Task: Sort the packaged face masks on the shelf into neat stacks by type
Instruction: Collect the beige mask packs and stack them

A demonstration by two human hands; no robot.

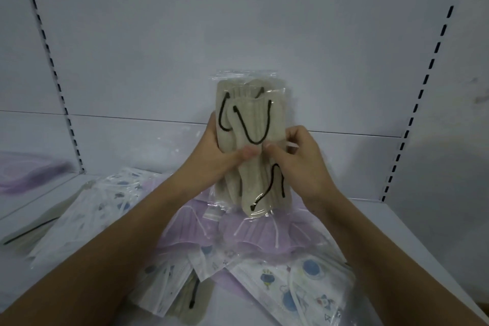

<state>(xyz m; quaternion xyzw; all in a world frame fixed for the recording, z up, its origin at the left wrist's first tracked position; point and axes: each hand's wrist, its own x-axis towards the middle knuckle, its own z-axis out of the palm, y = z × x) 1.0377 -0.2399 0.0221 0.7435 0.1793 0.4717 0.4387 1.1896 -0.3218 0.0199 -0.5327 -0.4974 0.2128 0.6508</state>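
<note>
I see bare white shelf surface open on the right; loose clear-wrapped lilac masks and cartoon-printed white masks clutter the middle and left.

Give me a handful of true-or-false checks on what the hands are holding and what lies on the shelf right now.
1. Both hands, the left hand and the right hand, grip the clear plastic pack of beige masks with black ear loops. True.
2. That beige pack lies flat on the white shelf. False: it is held upright above the pile.
3. A clear pack of lilac masks with white loops lies directly below the held pack. True.
4. The white masks with blue cartoon prints have black ear loops. False: their loops are white.
5. The packs on the shelf are already in neat stacks. False: they lie overlapping and askew.
</note>
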